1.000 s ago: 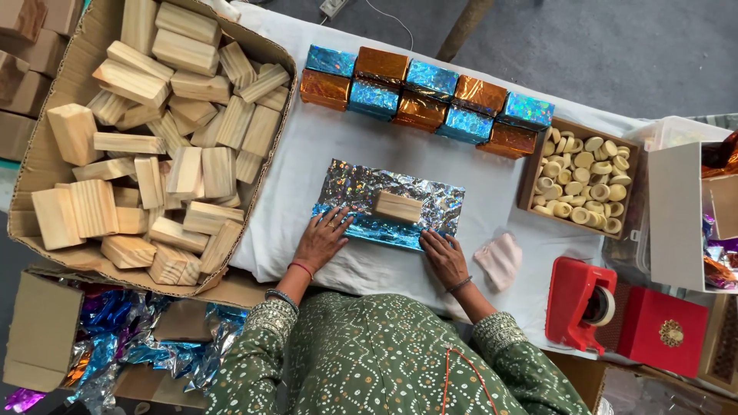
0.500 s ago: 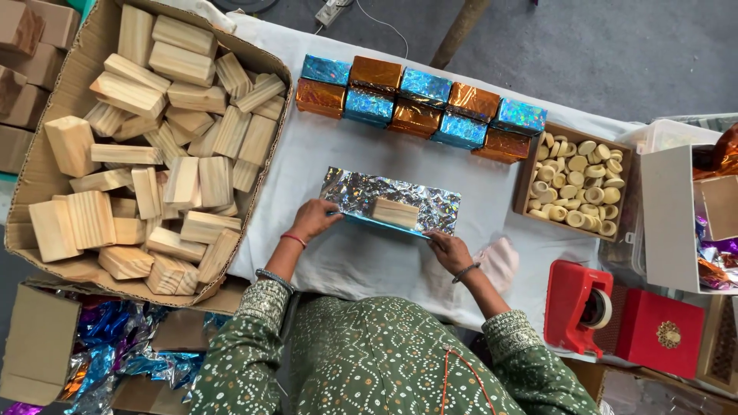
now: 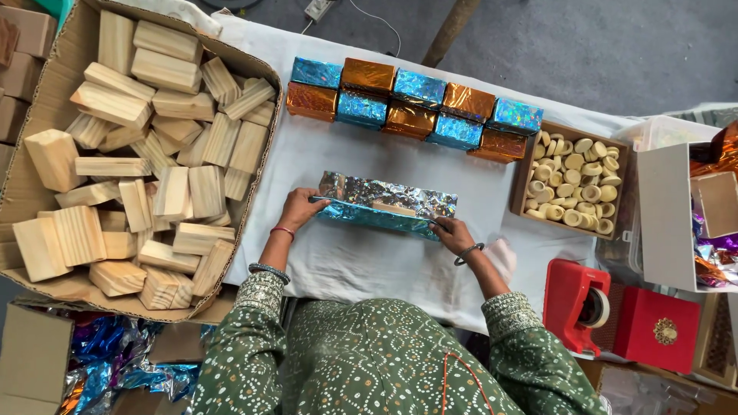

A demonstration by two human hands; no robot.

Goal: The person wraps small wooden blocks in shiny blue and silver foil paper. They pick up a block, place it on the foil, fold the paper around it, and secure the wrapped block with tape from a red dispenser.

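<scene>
Head view shows the left hand (image 3: 301,209) and right hand (image 3: 452,233) pinching the near edge of a shiny blue foil sheet (image 3: 384,204), fingers pressed on it, folding it up over a wooden block (image 3: 393,208) mid-worktop (image 3: 361,261). I reckon the foil could tear or crease crookedly if one hand pulls harder, and the block might slide on the white cloth. The sheet looks crinkled and holographic, blue and silver, standing up along its front edge, with the block barely showing.
</scene>
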